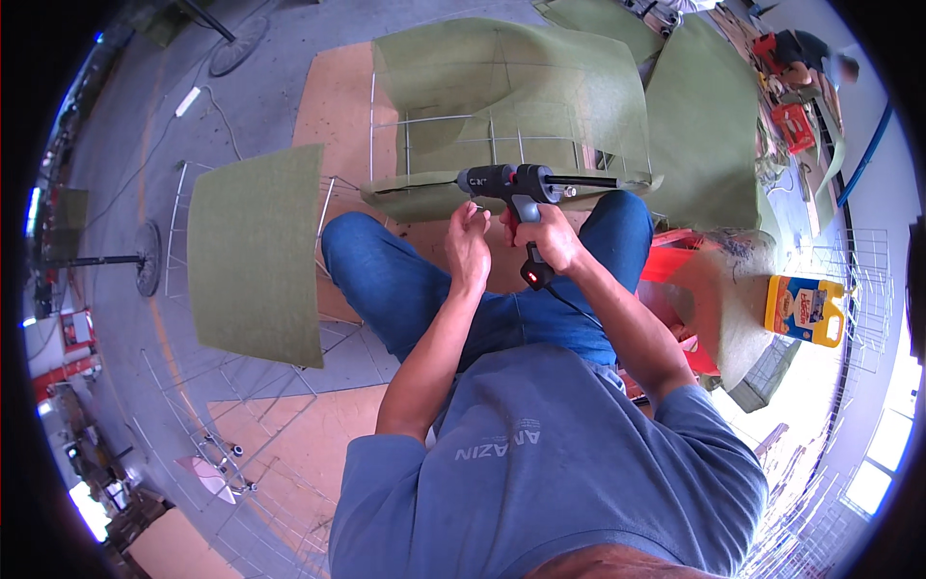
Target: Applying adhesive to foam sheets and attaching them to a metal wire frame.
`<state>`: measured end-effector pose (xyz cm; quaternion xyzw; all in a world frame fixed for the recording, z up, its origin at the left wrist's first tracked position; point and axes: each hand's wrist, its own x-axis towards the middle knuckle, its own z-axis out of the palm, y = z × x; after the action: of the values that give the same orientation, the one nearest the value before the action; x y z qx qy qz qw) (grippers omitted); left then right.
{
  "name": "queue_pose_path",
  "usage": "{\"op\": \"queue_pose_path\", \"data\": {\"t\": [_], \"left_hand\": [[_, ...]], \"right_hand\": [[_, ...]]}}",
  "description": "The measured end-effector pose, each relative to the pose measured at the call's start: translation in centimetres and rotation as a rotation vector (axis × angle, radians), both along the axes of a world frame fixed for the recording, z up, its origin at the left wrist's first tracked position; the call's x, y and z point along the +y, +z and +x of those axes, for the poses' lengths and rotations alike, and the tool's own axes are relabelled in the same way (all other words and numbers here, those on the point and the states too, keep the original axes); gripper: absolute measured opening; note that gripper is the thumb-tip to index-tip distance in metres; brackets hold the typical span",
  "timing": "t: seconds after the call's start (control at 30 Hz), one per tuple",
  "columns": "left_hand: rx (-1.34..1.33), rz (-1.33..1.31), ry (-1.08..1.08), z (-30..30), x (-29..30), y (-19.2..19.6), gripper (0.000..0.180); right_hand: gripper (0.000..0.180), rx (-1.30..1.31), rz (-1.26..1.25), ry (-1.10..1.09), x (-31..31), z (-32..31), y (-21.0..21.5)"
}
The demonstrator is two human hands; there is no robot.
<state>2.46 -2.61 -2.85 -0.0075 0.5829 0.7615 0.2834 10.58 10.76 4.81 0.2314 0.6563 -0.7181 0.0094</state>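
The right hand (542,236) is wrapped around the grip of a dark grey pistol-shaped glue gun (516,183) with a small red light near the base of its handle, its fingers clamped on that grip while the barrel lies level above the knees. The gun's body sits just in front of a white wire frame covered in olive-green felt fabric (506,106), at the frame's lower felt edge. The left hand (468,241) is raised just beside the gun's handle, its fingers bunched together near the trigger area; whether they pinch anything is too small to tell. Both forearms rise from a lap in blue jeans. To the left stands a second green felt panel on a wire frame (256,251), well apart from the hands. A yellow plastic jug (805,309) rests on the floor to the right.
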Motion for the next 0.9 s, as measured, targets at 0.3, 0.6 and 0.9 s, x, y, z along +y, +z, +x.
{"op": "queue_pose_path", "data": {"t": [0.3, 0.6, 0.9], "left_hand": [[0.013, -0.063, -0.141, 1.6, 2.0, 0.3, 0.048], [0.099, -0.144, -0.240, 3.4, 4.5, -0.3, 0.044], [0.118, -0.124, -0.311, 5.1, 6.7, -0.9, 0.045]], "right_hand": [[0.034, -0.036, 0.042, -0.068, 2.0, 3.0, -0.4], [0.035, -0.037, -0.021, -0.153, 4.0, 5.8, 0.0], [0.032, -0.022, -0.021, -0.229, 5.4, 8.1, 0.9]]}}
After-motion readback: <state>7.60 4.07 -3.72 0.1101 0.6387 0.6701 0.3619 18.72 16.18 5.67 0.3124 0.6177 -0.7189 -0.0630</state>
